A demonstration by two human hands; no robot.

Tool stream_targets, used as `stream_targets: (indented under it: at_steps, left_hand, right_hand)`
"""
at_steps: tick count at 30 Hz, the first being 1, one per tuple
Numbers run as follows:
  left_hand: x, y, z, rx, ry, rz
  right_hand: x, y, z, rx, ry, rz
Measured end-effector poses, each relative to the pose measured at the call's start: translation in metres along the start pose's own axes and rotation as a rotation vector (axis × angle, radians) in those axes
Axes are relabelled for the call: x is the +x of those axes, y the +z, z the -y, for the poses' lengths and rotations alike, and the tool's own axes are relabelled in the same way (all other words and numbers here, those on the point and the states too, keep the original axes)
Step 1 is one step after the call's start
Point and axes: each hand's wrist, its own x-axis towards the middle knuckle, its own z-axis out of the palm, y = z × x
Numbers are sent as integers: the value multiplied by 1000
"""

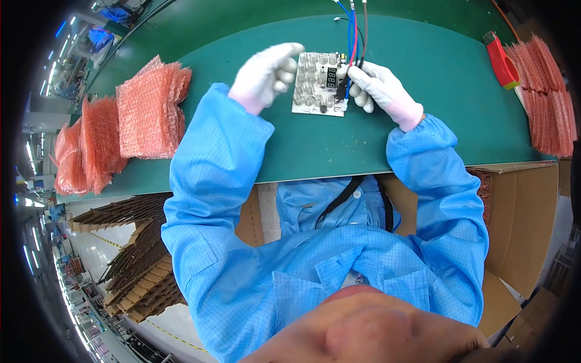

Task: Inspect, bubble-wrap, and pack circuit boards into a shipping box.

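Observation:
A white circuit board (310, 100) lies over the green bench, with rows of clear round-topped parts and a small dark digit display. My right hand (380, 91), in a white glove, is at the board's right edge, its fingers closed around the bundle of wires (353, 45). Blue, red, black and brown wires run up from there past the top of the view. At the board's upper left is my left hand (266, 74), also gloved. Its index finger reaches toward the board's top corner while the others curl loosely; nothing shows in it.
Stacks of pink bubble-wrap bags (151, 112) stand on the bench (423, 66) at left. More bubble bags (548, 97) sit at the far right beside a red and yellow tool (501, 60). Below the bench are an open cardboard box (523, 224) and stacked cardboard dividers (145, 272).

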Motion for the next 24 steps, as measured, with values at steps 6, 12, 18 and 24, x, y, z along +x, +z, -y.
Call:
stream_targets:
  at_steps: [6,12,18,24]
  left_hand:
    - [-12,-32,7,-118,-147,-89]
    - [-5,-26,18,-127,-309,36]
    - [-3,-11,27,-418,-194,244]
    - [-12,19,19,-836,-276,539]
  right_hand:
    - [-15,-4,-3,-136,-175,76]
    - [-3,13,1,-146,-75,-140]
    - [-16,6,15,204,-216,-112]
    - [-21,25,23,329,-229,96]
